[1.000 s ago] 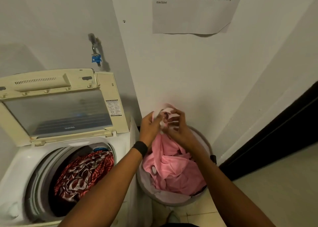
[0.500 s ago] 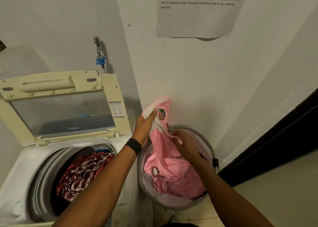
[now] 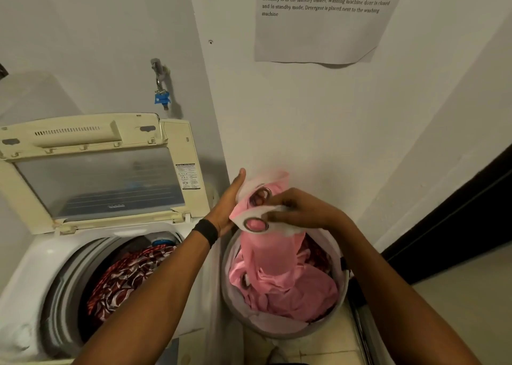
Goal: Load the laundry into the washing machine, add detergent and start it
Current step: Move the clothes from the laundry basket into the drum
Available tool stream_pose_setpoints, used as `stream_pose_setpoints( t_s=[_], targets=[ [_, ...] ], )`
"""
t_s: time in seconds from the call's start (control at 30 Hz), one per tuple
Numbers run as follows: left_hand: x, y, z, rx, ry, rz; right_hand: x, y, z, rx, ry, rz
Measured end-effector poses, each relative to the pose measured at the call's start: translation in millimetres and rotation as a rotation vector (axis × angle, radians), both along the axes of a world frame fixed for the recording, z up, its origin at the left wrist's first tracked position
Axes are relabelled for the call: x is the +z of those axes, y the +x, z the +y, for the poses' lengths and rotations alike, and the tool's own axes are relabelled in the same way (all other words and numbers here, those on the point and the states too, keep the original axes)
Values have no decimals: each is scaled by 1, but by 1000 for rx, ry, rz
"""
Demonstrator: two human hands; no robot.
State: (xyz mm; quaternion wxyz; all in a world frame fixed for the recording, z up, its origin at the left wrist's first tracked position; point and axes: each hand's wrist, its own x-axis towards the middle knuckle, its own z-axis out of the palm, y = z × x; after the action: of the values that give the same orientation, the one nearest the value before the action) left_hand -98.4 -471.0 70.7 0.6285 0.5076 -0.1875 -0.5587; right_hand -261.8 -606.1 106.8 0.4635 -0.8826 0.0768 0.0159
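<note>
A pink curtain with metal eyelets [image 3: 274,259] rises out of the round laundry basket [image 3: 293,330], which stands on the floor right of the washing machine [image 3: 30,256]. My left hand [image 3: 228,205] holds the curtain's white top band from the left. My right hand [image 3: 300,209] pinches the same band from the right, above the basket. The machine's lid [image 3: 91,168] stands up. A red and white patterned cloth [image 3: 124,276] lies in the drum. No detergent shows in view.
A tap with a blue fitting [image 3: 161,96] juts from the wall behind the machine. A printed paper sheet [image 3: 321,21] hangs on the wall above the basket. A dark door frame [image 3: 457,220] runs along the right, with tiled floor [image 3: 454,303] below.
My right hand has come up from inside the basket to the curtain's top band beside my left hand. More of the pink curtain is lifted out of the basket.
</note>
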Motion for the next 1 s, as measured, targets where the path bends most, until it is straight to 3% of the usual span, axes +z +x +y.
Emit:
stream_pose_setpoints(
  t_s=[0.17, 0.47, 0.63, 0.8, 0.9, 1.0],
  targets=[
    [-2, 0, 6, -34, -14, -64, -9, 11, -4, -176, -145, -122],
    [-1, 15, 12, -55, 72, -342, -30, 22, 14, -640, -255, -223],
    [-3, 13, 6, 65, 91, -422, -34, 25, 8, -547, -258, -169],
    [1, 21, 10, 131, 71, -402, -41, 3, -28, -299, -209, 257],
    [1, 21, 8, 186, 103, -389, -41, -10, -37, -312, -196, 219],
    [-4, 17, -1, 325, 217, -488, -28, -14, -38, -508, -264, 55]
  ],
)
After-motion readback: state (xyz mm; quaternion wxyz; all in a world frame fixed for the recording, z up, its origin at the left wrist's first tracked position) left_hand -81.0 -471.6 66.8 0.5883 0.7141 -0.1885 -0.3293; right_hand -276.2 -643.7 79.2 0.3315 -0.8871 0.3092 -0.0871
